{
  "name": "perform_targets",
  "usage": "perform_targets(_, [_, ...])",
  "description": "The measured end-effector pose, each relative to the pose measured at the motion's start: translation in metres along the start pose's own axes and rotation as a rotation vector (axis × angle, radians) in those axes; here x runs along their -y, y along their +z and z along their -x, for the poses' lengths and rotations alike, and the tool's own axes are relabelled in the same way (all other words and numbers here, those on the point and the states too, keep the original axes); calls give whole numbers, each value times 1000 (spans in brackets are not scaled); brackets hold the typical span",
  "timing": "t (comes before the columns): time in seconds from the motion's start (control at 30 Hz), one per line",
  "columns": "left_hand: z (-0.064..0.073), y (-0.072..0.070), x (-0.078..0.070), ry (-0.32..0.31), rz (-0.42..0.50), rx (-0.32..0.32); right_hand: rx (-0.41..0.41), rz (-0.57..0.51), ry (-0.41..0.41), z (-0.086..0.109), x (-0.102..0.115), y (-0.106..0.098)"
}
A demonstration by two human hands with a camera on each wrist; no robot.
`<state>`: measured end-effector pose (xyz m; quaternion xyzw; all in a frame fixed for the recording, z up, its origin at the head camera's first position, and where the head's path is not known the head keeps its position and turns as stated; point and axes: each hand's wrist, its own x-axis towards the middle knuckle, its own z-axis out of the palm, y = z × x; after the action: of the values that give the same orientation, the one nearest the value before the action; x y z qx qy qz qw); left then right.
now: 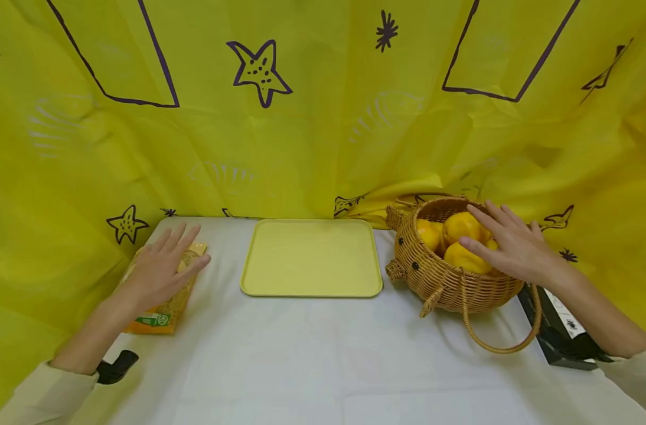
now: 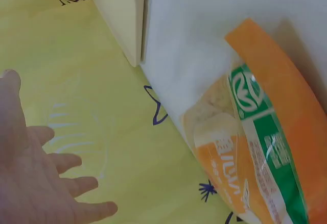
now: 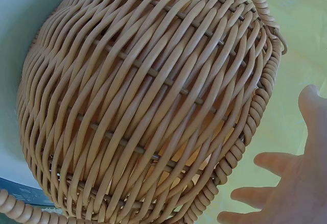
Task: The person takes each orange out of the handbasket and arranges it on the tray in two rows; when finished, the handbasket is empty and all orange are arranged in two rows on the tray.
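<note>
A round wicker basket (image 1: 442,289) stands on the right part of the white table (image 1: 280,360), just beside the tray (image 1: 312,260), and holds several smooth, rounded yellow fruit (image 1: 465,258) piled near its rim. It is honey-brown, shaped as an animal's head, with two dark eyes, a coiled snout and woven ears facing the tray; the right wrist view shows close slanting strands over darker ribs, and a thick, rope-like twisted rim. One corded handle (image 1: 506,352) droops in a loop over the near side, beside a dark box (image 1: 551,321) with a white label. The right hand (image 1: 516,245) is over the basket's opening, fingers straight and apart; whether they touch the fruit I cannot tell. The left hand (image 1: 160,268), its fingers also straight and spread, hangs above the bag (image 1: 180,296), gripping nothing. That bag is crinkled, glossy plastic, part see-through, with an orange band and a green strip. The tray is a pale yellow rectangle with rounded corners and a low raised lip; white cloth shows between it and the bag, with a narrower strip towards the basket. Behind, the yellow curtain (image 1: 312,147) meets the table's far edge in loose folds.
</note>
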<state>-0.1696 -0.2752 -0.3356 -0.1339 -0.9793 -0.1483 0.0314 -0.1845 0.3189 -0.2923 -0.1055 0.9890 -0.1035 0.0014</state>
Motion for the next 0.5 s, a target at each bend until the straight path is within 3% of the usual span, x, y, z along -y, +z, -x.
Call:
perform_targets(0.27, [-7,11,-9,-8,456,105,-27,-39,-19,1,-1,0])
perform_targets(0.37, [-9,16,-15,-35,537,108,-47,-71,-34,1,-2,0])
perform_targets(0.5, [-17,26,-22,-85,571,80,-63,-145,-47,0,-4,-2])
